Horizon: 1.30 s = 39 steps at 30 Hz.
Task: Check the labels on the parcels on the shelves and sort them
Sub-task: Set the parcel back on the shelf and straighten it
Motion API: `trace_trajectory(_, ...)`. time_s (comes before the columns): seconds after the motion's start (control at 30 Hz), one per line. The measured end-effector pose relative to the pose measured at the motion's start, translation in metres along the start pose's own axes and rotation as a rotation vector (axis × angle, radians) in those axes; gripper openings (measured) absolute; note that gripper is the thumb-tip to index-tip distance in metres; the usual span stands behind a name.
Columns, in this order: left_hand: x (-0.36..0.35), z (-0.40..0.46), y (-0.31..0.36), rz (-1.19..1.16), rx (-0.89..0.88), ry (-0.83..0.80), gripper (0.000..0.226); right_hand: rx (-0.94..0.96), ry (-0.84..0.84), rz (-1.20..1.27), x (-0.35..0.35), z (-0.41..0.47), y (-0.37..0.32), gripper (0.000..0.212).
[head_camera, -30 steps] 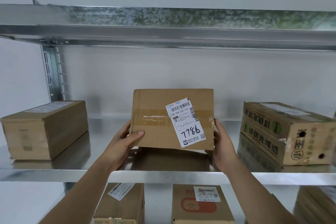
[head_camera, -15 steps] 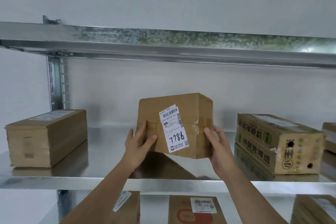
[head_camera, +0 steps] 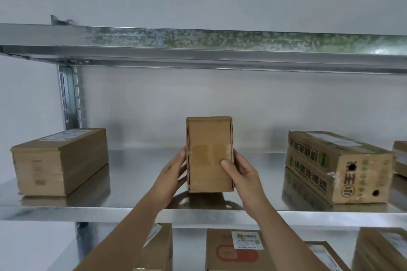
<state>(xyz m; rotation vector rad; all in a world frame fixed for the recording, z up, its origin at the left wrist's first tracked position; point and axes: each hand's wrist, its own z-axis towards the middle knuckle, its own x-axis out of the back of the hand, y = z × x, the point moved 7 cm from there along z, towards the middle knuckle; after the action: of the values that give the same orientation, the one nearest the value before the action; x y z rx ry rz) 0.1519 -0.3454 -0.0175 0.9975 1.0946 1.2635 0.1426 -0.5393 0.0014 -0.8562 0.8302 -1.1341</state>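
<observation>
A plain brown cardboard parcel (head_camera: 209, 149) stands with its narrow taped end toward me, just above the metal shelf (head_camera: 136, 174). My left hand (head_camera: 172, 174) holds its left side, fingers running up the edge. My right hand (head_camera: 239, 171) grips the right side, thumb across the front face. The label that faced me earlier is turned out of sight.
A labelled brown parcel (head_camera: 59, 160) lies at the shelf's left. A printed carton (head_camera: 337, 165) sits at the right, another box (head_camera: 399, 158) beyond it. Several labelled parcels (head_camera: 234, 248) stand on the shelf below. The upper shelf (head_camera: 202, 50) hangs overhead.
Both hands have rotated the parcel so its labelled face turned away to the left; the narrow end now faces me. The camera view tilted upward slightly.
</observation>
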Motion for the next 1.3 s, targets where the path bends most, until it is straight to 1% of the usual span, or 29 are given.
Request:
trace_trajectory(0.07, 0.000, -0.002, -0.005, -0.045, 0.053, -0.013, 0.048, -0.062, -0.018, 0.049, -0.005, -0.001, 0.010, 0.050)
trace_trajectory(0.2, -0.002, -0.006, -0.008, -0.078, 0.106, -0.032, 0.056, -0.116, -0.040, 0.055, -0.005, -0.001, 0.016, 0.041)
trace_trajectory(0.4, 0.001, -0.006, -0.008, -0.094, 0.064, -0.023, 0.052, -0.131, 0.005, 0.055, 0.000, 0.001, 0.022, 0.037)
trace_trajectory(0.53, 0.002, -0.002, -0.011, -0.080, 0.045, -0.072, 0.056, -0.118, -0.004, 0.050, -0.001, 0.000, 0.021, 0.033)
trace_trajectory(0.6, 0.001, -0.001, -0.010, -0.050, 0.042, -0.084, 0.054, -0.117, -0.004, 0.049, -0.001, 0.000, 0.021, 0.034)
trace_trajectory(0.7, 0.001, -0.001, -0.011, -0.037, 0.049, -0.084, 0.055, -0.119, -0.007, 0.045, -0.002, 0.000, 0.019, 0.042)
trace_trajectory(0.77, 0.000, -0.002, -0.010, -0.034, 0.032, -0.090, 0.057, -0.115, -0.010, 0.040, -0.003, 0.000, 0.019, 0.040)
trace_trajectory(0.8, 0.001, -0.003, -0.009, -0.037, 0.029, -0.092, 0.060, -0.112, -0.008, 0.035, -0.002, 0.001, 0.020, 0.037)
trace_trajectory(0.87, 0.001, -0.005, -0.009, -0.051, 0.028, -0.099, 0.076, -0.105, -0.007, 0.025, -0.002, 0.001, 0.019, 0.034)
trace_trajectory(0.93, 0.000, -0.007, -0.009, -0.064, 0.020, -0.141, 0.091, -0.108, -0.011, 0.009, -0.003, -0.001, 0.019, 0.037)
trace_trajectory(0.97, 0.000, -0.007, -0.009, -0.067, 0.019, -0.156, 0.094, -0.118, -0.012, 0.001, -0.005, -0.001, 0.019, 0.039)
trace_trajectory(1.0, -0.001, -0.008, -0.008, -0.072, 0.014, -0.162, 0.091, -0.130, -0.013, -0.009, -0.005, -0.002, 0.019, 0.039)
trace_trajectory(1.1, -0.002, -0.010, -0.004, -0.115, 0.013, -0.141, 0.068, -0.115, -0.030, -0.094, -0.007, -0.001, 0.016, 0.034)
trace_trajectory(1.17, 0.000, -0.011, -0.003, -0.164, 0.030, -0.118, 0.056, -0.056, -0.031, -0.202, -0.005, 0.000, 0.007, 0.038)
trace_trajectory(1.2, 0.003, -0.010, -0.003, -0.190, 0.026, -0.114, 0.057, -0.030, -0.020, -0.253, -0.003, 0.001, 0.002, 0.041)
trace_trajectory(1.23, 0.005, -0.009, -0.003, -0.214, 0.019, -0.122, 0.062, -0.015, -0.008, -0.298, -0.001, 0.003, -0.004, 0.050)
trace_trajectory(1.27, 0.007, -0.008, -0.003, -0.234, 0.013, -0.133, 0.066, -0.022, 0.010, -0.352, 0.002, 0.006, -0.005, 0.069)
trace_trajectory(1.3, 0.008, -0.008, -0.002, -0.254, 0.003, -0.139, 0.065, -0.054, 0.032, -0.419, 0.007, 0.011, -0.005, 0.095)
